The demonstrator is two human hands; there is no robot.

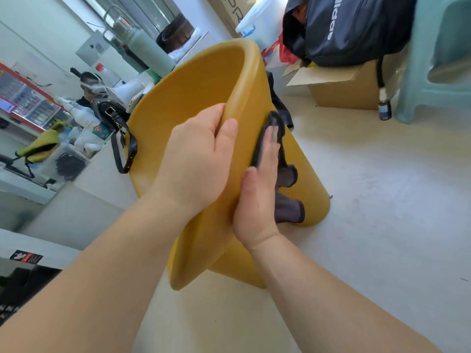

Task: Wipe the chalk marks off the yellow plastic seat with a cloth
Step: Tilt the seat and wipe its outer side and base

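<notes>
The yellow plastic seat (188, 103) stands tilted on the pale floor, its hollow side facing left. My left hand (196, 161) grips the seat's rounded rim, thumb over the edge. Flat against the seat's outer side, my right hand (254, 197) presses a dark grey cloth (286, 189) with straight fingers. Part of the cloth hangs loose below the fingers. I see no chalk marks on the visible yellow surface.
A cardboard box (341, 87) with a black bag (354, 29) on it stands at the back right, beside a pale green plastic stool (438, 62). On the left, a white table (84, 179) carries a black handbag (112, 115), bottles and a flask. A person sits behind it.
</notes>
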